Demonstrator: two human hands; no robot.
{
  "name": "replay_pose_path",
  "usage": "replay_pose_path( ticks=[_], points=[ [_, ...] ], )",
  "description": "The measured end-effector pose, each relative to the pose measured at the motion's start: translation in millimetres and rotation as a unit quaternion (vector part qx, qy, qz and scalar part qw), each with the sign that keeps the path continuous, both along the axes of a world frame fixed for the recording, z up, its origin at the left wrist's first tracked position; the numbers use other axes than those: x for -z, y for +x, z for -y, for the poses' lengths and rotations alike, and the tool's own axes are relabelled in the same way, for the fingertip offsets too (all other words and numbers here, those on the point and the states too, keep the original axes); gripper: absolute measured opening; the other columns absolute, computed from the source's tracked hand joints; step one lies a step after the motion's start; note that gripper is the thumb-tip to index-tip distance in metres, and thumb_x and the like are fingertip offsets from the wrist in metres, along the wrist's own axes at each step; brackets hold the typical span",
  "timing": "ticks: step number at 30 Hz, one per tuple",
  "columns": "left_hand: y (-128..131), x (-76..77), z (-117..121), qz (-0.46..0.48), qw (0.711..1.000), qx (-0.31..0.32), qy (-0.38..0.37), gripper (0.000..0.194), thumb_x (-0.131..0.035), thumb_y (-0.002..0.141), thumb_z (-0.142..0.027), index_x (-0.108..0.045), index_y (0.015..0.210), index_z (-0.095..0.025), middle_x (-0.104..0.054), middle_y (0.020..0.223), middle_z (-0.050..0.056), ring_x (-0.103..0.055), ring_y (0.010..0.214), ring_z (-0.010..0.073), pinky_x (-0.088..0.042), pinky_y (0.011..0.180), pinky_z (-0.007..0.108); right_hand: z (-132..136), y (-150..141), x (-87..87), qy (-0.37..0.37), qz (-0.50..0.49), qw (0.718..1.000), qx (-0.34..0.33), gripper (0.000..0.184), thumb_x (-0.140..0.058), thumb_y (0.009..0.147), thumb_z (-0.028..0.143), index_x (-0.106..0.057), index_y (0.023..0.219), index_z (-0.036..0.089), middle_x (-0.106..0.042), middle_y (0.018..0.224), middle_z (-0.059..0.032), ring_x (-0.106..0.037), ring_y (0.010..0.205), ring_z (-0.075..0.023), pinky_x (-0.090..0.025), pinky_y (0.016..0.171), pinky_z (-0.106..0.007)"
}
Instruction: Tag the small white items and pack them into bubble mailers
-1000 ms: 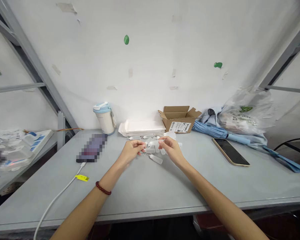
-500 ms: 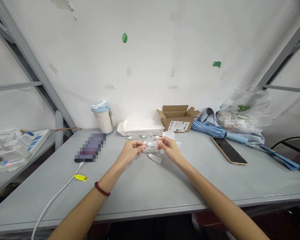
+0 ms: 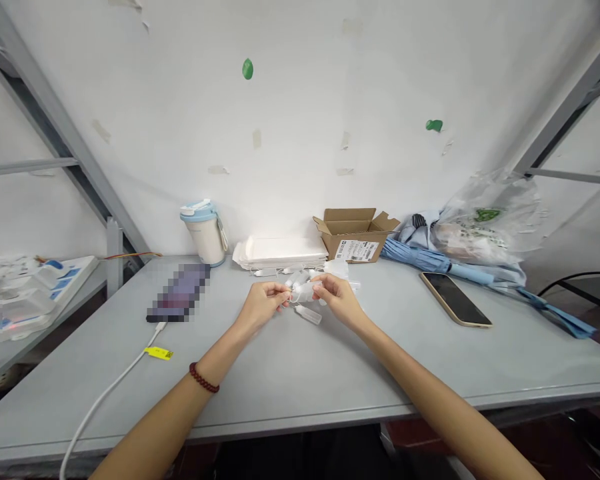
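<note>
Near the middle of the grey table [image 3: 300,373], my right hand [image 3: 341,301] pinches one end of a translucent white tag-like piece [image 3: 306,291]. My left hand [image 3: 261,307] has its fingertips closed at the other end, where a thin pale loop shows. Whether they grip the loop itself is too small to tell. Just below lies a similar small clear-white piece with a loop [image 3: 309,315]. More such pieces are bunched behind the hands, partly hidden. A stack of flat white packets [image 3: 285,251] lies behind them.
An open cardboard box [image 3: 353,240] stands at the back, with a blue umbrella [image 3: 420,255] and plastic bag [image 3: 500,220] to its right. A phone [image 3: 455,299] lies at right. At left are a cup [image 3: 205,233], a blurred-out device [image 3: 180,293] and its white cable [image 3: 115,383].
The translucent white piece now stretches more plainly between my hands, with my right hand pinching its end. My left hand keeps nearly the same place. The view has shifted slightly.
</note>
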State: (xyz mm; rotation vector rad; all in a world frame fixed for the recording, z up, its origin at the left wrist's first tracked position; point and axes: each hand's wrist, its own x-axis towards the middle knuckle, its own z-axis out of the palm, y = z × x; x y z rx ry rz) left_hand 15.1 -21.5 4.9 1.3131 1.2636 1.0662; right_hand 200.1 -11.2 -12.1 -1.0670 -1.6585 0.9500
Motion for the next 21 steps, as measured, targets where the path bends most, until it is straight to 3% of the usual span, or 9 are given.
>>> replay_pose_path(
  ticks=[13,21],
  points=[
    [-1.0,3.7,-0.2,0.009,1.000,0.007,-0.010,0.010,-0.066,0.059,-0.021,-0.068,0.064,-0.013,-0.063,0.059,0.003,-0.054,0.057,0.0122,-0.041,0.054,0.023,0.5,0.4,2.1,0.003,0.014,1.000,-0.003,0.022,-0.054,0.077,0.030,-0.062,0.092,0.015,-0.064,0.063,0.0006,-0.054,0.060,-0.0132,-0.038,0.060,-0.026],
    [-2.8,2.6,0.5,0.004,1.000,0.013,-0.016,0.015,-0.066,0.058,-0.026,-0.069,0.066,-0.013,-0.066,0.065,0.005,-0.055,0.058,0.0134,-0.041,0.056,0.025,0.3,-0.6,4.4,0.000,0.007,1.000,-0.007,0.022,-0.055,0.077,0.029,-0.062,0.093,0.016,-0.067,0.069,-0.0015,-0.060,0.069,-0.0160,-0.042,0.067,-0.029]
  ],
)
